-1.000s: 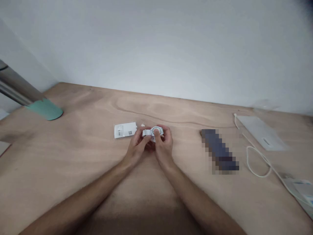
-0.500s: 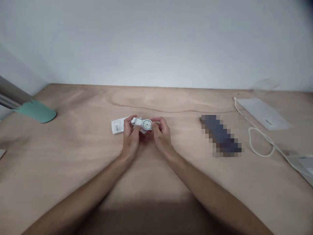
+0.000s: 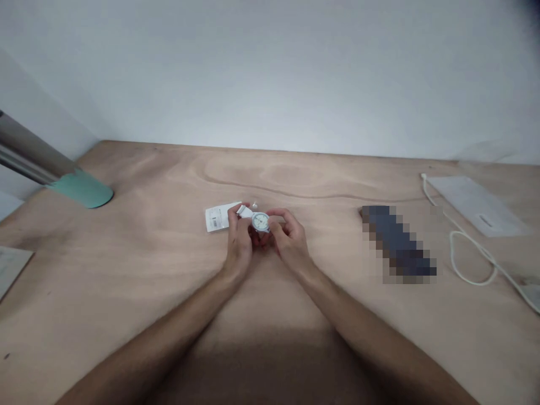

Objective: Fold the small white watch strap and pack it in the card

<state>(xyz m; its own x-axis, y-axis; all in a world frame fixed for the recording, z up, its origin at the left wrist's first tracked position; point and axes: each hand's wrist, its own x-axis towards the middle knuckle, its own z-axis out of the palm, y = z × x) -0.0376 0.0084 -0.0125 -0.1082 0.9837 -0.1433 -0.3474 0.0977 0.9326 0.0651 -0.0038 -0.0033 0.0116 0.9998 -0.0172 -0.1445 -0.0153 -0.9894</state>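
A white wristwatch (image 3: 260,221) with a round pale dial is held between both hands above the wooden table. My left hand (image 3: 239,239) is closed on the white strap at the left of the dial. At the right side of the watch, my right hand (image 3: 291,236) pinches it between thumb and fingers; the strap on that side is mostly hidden by the hand. Just left of my left hand lies a white packet (image 3: 216,218) with a barcode label, its right end partly covered by the fingers. A small white piece (image 3: 255,205) shows just beyond the watch.
To the right on the wooden table (image 3: 270,180) lies a dark, pixelated oblong object (image 3: 396,239). Farther right are a white cable (image 3: 472,247) and a translucent white pouch (image 3: 476,205). At the left stands a metallic cylinder with a teal end (image 3: 86,188), near a flat card (image 3: 12,267).
The whole view has shifted, so everything sits farther right, and more of the card at the left shows. Both hands keep holding the watch, its dial tilted slightly differently.
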